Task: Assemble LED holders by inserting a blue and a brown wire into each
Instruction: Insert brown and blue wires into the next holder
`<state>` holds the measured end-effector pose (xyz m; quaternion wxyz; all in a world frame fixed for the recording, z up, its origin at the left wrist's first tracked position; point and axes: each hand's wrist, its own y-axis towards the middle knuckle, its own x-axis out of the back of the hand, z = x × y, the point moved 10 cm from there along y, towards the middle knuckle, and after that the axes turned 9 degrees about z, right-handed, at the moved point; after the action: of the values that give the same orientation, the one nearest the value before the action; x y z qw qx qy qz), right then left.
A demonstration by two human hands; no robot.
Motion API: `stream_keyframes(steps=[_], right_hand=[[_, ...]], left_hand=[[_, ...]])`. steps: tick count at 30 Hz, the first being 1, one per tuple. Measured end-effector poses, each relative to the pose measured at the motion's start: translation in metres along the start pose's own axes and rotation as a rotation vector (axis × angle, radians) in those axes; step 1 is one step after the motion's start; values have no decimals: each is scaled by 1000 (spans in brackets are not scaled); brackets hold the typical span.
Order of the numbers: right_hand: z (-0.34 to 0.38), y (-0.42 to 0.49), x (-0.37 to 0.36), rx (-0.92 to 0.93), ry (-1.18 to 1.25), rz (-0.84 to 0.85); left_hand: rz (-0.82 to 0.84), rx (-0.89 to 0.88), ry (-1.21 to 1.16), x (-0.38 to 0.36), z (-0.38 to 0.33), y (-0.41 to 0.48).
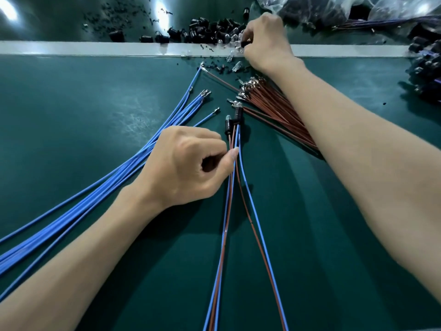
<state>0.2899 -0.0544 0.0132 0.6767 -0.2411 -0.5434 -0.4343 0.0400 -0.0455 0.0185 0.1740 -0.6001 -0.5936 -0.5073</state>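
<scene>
The left hand (188, 163) pinched wired pairs (224, 235) just short of their finished holders (238, 114), while the right hand's (265, 41) fingertip pinch on a loose holder (245, 44) might slip, being so slight.

Bare forearms lead to a bare left hand (186, 163) and bare right hand (265, 41).

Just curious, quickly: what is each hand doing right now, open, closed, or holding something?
Left hand: closed, pinching the assembled wires.
Right hand: closed, pinching a black holder.
</scene>
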Motion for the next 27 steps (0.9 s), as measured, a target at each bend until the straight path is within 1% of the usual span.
stream_keyframes(steps=[4, 6, 10, 13, 15, 17, 20, 22, 24, 27], right_hand=[[-4, 2, -10, -37, -12, 76], [-3, 2, -10, -41, 13, 79], [1, -7, 0, -7, 49, 14], [1, -20, 11, 0, 105, -71], [5, -33, 22, 18, 202, -117], [14, -52, 29, 42, 360, -104], [32, -98, 19, 94, 662, 16], [45, -132, 8, 119, 768, 74], [46, -157, 1, 102, 875, 84], [32, -167, 1, 32, 1066, 68]], left_hand=[[-23, -3, 6, 2, 0, 0], [-31, 0, 5, 3, 1, 0], [-54, 14, -6, 6, 3, 0], [-101, 41, -8, 10, 7, -1], [-147, 94, 5, 14, 14, -4], [-213, 162, 16, 20, 20, -6], [-293, 300, -4, 26, 33, -9], [-296, 355, -14, 26, 40, -9], [-257, 337, 6, 22, 38, -7], [-199, 276, 35, 15, 30, -3]])
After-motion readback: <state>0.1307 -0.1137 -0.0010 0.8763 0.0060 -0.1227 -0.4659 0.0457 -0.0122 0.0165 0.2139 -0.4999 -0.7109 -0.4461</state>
